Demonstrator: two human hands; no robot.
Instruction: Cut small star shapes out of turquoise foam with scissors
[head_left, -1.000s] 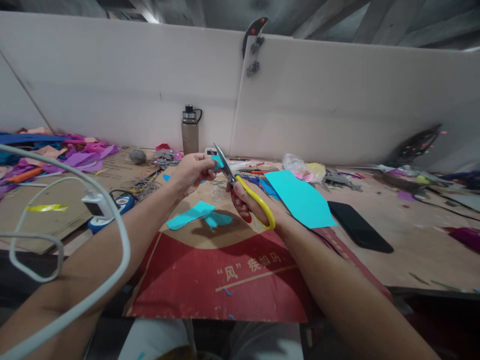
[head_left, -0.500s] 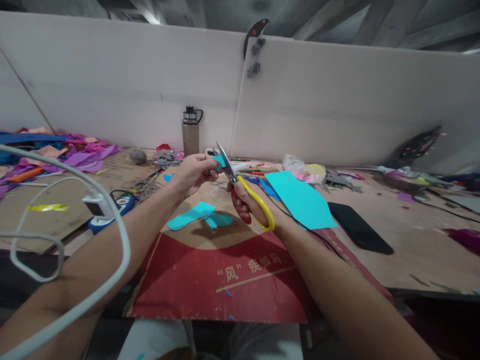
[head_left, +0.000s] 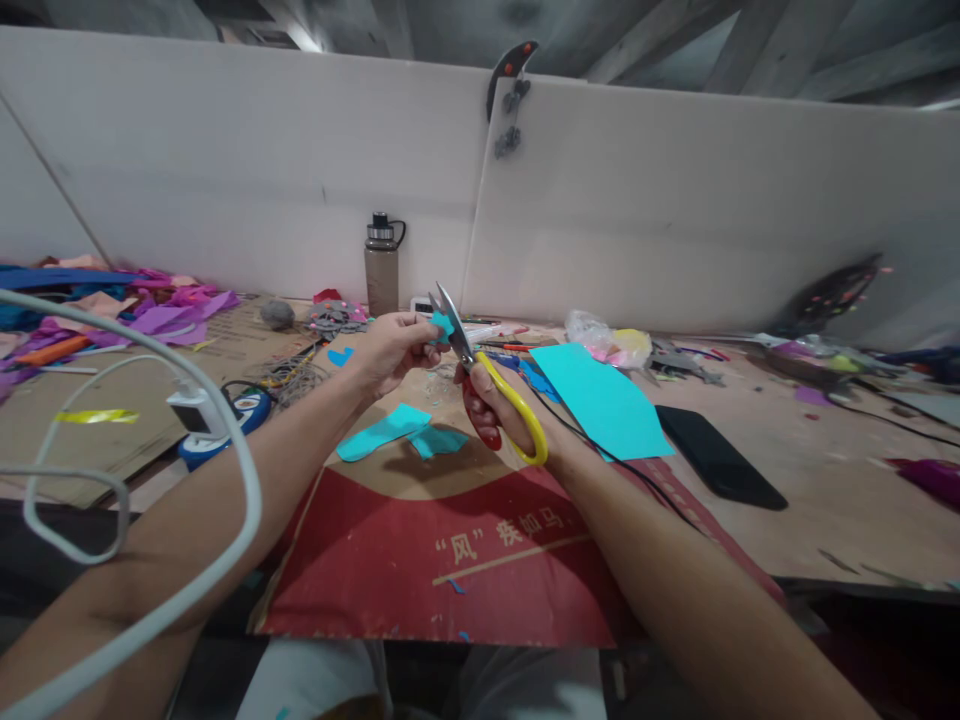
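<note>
My left hand (head_left: 390, 349) pinches a small turquoise paper piece (head_left: 441, 324) above the table. My right hand (head_left: 501, 408) is closed round the yellow and red handles of scissors (head_left: 487, 378), whose blades point up and meet the little piece. Under the hands, cut turquoise scraps (head_left: 390, 431) lie on a red and brown cardboard sheet (head_left: 465, 560). A larger turquoise sheet (head_left: 600, 398) lies just right of my right hand.
A black phone (head_left: 720, 456) lies right of the turquoise sheet. A grey bottle (head_left: 381, 266) stands by the white back wall. Purple and pink paper scraps (head_left: 150, 310) pile at left, near a white charger and cable (head_left: 196, 410). A plastic bag (head_left: 611, 340) and clutter lie at right.
Both hands have shifted very slightly; the scissors have tilted a little more upright against the small piece. Otherwise the scene stays the same.
</note>
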